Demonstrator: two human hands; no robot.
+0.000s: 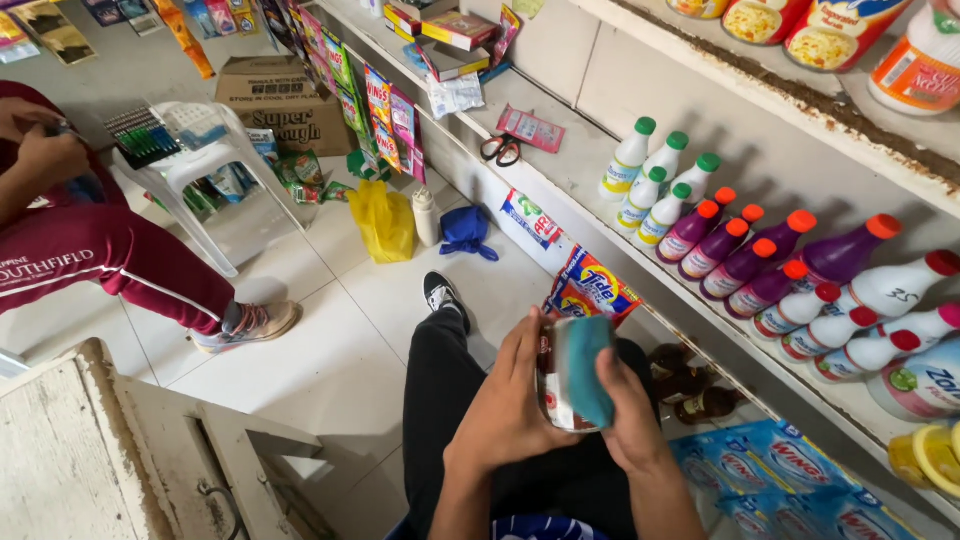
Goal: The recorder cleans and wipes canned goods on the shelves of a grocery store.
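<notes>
My left hand grips a small can with a red and white label, held above my lap. My right hand presses a teal cloth against the can's side. Both hands meet around the can in the lower middle of the head view. My black-trousered leg and black shoe stretch out on the white tiled floor below.
A white shelf on the right holds white bottles with green caps, purple bottles, white bottles with red caps and scissors. Another person in maroon trousers sits at left beside a white plastic chair. A yellow bag lies on the floor.
</notes>
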